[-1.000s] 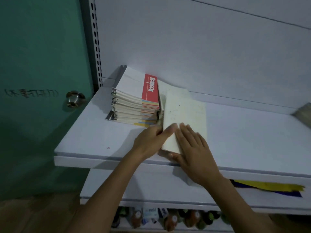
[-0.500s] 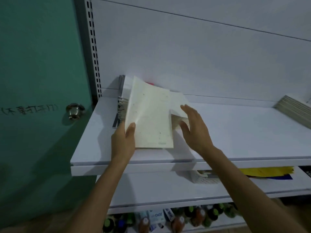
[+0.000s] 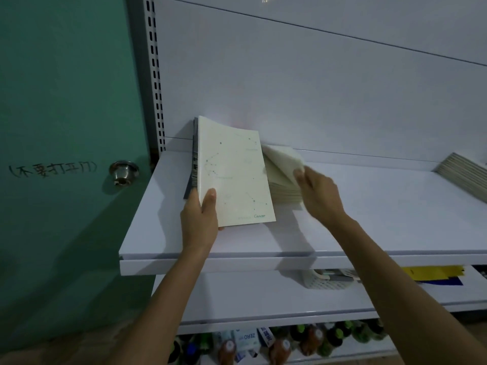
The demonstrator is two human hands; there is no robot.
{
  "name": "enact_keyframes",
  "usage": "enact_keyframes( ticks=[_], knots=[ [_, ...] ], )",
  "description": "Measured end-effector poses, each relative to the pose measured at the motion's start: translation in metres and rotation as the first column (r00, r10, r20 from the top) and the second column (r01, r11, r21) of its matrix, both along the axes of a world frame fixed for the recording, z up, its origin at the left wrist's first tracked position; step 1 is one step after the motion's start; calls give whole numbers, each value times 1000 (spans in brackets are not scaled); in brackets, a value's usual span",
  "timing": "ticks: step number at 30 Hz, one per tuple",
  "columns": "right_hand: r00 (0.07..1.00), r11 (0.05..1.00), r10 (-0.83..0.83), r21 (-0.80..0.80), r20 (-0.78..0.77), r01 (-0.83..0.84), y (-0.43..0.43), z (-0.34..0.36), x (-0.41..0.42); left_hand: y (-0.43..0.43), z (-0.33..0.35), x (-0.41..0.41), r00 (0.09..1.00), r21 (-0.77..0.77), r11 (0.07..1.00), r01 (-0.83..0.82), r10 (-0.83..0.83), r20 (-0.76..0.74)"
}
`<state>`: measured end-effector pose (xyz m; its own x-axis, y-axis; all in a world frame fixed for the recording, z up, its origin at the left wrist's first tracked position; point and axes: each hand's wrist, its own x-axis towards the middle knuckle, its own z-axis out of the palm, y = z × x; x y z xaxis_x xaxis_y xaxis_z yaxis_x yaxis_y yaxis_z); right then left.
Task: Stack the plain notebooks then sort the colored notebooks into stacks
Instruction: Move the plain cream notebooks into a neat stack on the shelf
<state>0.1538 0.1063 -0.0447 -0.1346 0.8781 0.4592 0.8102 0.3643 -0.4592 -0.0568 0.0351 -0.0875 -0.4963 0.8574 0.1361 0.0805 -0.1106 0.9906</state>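
Observation:
My left hand (image 3: 200,219) grips the lower left corner of a cream notebook (image 3: 234,175) printed with faint constellation lines, held tilted up above the white shelf (image 3: 369,222). Behind it stands the colored notebook stack (image 3: 194,164), only its striped edge showing. To the right lies a low stack of plain cream notebooks (image 3: 286,192). My right hand (image 3: 317,194) pinches the corner of its top notebook (image 3: 284,164), which curls upward.
A second pile of notebooks (image 3: 463,177) leans at the shelf's far right. A green door with a metal knob (image 3: 123,172) stands at the left. Below, a lower shelf holds a white basket (image 3: 326,283) and yellow-blue sheets (image 3: 434,273); bottles (image 3: 279,343) line the bottom.
My left hand has raised the cream notebook further upright in front of the colored stack. My right hand moved right and took hold of the top plain notebook's corner.

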Motion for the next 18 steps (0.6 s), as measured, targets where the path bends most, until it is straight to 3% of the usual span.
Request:
enact_keyframes(
  ticks=[2, 4, 5, 7, 9, 10, 16, 18],
  knots=[
    [972, 994, -62, 72, -227, 80, -6, 9, -8, -1, -1, 0, 1000, 8, 1000, 13, -13, -2],
    [964, 980, 24, 198, -266, 30, -18, 13, -23, -1, 0, 0, 1000, 18, 999, 29, -29, 4],
    [969, 969, 102, 243, -226, -45, -26, 12, -33, -1, 0, 0, 999, 22, 999, 33, -33, 6],
    [978, 926, 206, 320, 10, -199, -39, 1, -51, 0, 0, -1, 999, 23, 999, 32, -33, 24],
    [943, 885, 205, 362, 263, -293, -46, -19, -68, 0, -1, -2, 999, 19, 1000, 25, -25, 30],
    [928, 881, 191, 361, 319, -305, -47, -29, -73, 0, -1, -2, 999, 13, 1000, 28, -28, 22],
    [901, 879, 219, 326, 374, -349, -49, -62, -73, -2, -1, -2, 993, 31, 995, 95, -97, 74],
    [908, 896, 274, 260, 318, -361, -50, -64, -73, -2, -1, -1, 993, 17, 994, 111, -112, 32]
  ],
)
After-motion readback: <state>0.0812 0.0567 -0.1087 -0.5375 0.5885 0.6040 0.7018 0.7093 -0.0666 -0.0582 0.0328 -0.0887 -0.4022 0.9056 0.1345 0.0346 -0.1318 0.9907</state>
